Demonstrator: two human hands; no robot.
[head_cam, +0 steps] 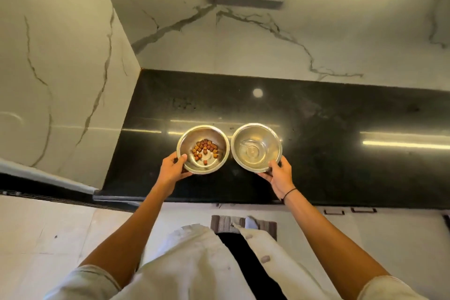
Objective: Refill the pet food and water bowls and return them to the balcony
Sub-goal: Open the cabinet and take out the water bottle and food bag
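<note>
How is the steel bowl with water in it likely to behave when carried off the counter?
The water bowl is probably rigid and light, being thin shiny steel. Its water looks shallow, so a tilt would likely make it slosh rather than spill. The right hand holds it only at the near rim, and the smooth metal may be slippery if wet, so that grip could let it tip.

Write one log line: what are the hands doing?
left hand: holds kibble bowl | right hand: holds water bowl | both at black counter
</note>
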